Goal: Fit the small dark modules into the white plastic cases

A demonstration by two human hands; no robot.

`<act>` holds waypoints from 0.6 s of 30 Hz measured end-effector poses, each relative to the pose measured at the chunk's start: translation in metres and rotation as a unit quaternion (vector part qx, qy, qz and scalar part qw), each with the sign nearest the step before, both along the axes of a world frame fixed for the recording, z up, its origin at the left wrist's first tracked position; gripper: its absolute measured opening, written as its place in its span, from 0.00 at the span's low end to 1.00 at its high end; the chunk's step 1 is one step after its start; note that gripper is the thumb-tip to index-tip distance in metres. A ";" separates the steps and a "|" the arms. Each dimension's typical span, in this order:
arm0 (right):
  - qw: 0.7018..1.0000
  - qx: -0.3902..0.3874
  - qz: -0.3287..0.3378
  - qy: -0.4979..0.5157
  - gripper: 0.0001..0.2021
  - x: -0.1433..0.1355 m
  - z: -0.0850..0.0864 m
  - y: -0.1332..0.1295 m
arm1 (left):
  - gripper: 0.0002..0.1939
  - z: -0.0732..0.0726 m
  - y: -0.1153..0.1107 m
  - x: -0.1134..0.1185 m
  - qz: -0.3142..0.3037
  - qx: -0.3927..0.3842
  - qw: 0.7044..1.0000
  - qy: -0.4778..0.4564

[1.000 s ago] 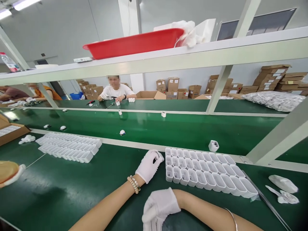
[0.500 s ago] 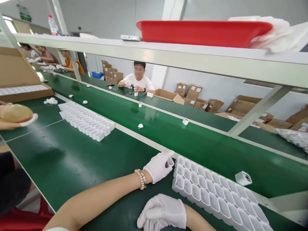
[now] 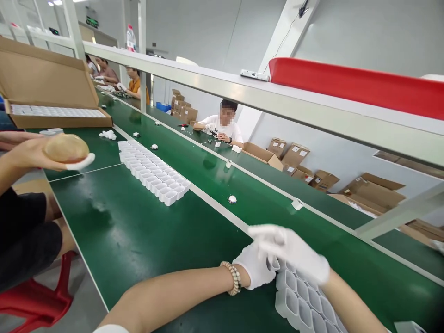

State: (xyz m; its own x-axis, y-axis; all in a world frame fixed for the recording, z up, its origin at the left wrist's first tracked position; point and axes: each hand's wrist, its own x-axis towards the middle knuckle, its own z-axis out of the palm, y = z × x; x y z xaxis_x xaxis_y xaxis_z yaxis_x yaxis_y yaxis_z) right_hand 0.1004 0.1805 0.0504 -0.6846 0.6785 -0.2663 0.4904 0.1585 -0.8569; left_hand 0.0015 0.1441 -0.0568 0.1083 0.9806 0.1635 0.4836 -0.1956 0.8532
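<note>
My left hand [image 3: 255, 267], white-gloved with a beaded bracelet at the wrist, has its fingers wrapped round a small white cup [image 3: 273, 263] at the corner of a block of white cups [image 3: 300, 296]. My right hand [image 3: 289, 249], also gloved, passes over the left one, partly smeared by motion, with fingers stretched out to the left and nothing seen in them. It covers the far corner of the block. A second block of white cups [image 3: 152, 173] lies farther left on the green table [image 3: 166, 249].
Small white parts [image 3: 232, 200] sit on the green belt [image 3: 204, 180]. A shelf [image 3: 329, 111] with a red tray [image 3: 347, 83] crosses overhead. At left, a person's hand [image 3: 34, 152] is near a yellowish round object [image 3: 66, 148] and an open carton [image 3: 62, 121]. Another person [image 3: 224, 125] sits opposite.
My right hand has risen from the near table edge to above my left hand. The view has turned, so the table and the blocks appear shifted. My left hand stays by the block's corner.
</note>
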 end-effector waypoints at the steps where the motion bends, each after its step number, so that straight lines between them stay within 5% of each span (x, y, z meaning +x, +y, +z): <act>1: 0.996 0.064 -0.063 -0.021 0.21 -0.011 -0.001 0.025 | 0.09 0.000 0.000 0.001 0.003 -0.011 1.000 0.004; 6: 0.981 0.114 -0.142 -0.072 0.19 -0.064 -0.041 0.119 | 0.07 0.007 0.005 0.000 -0.047 -0.072 0.996 0.016; 11: 0.984 0.092 -0.133 -0.073 0.13 -0.080 -0.072 0.143 | 0.11 0.010 0.011 -0.004 -0.085 -0.115 0.990 0.018; 14: 0.984 0.096 -0.141 -0.039 0.12 -0.071 -0.069 0.144 | 0.16 0.007 0.011 -0.007 -0.080 -0.110 0.991 -0.020; 18: 0.976 0.127 -0.171 0.041 0.19 -0.035 -0.041 0.125 | 0.21 0.004 0.010 -0.011 -0.077 -0.063 0.991 -0.093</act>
State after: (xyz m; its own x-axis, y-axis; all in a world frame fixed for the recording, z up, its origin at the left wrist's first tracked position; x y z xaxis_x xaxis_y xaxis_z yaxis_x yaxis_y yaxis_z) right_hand 0.0651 0.3055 0.0093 -0.4180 0.9084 -0.0137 0.4830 0.2094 -0.8502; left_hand -0.0098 0.1540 -0.0533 0.2367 0.9689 0.0722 0.2881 -0.1410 0.9472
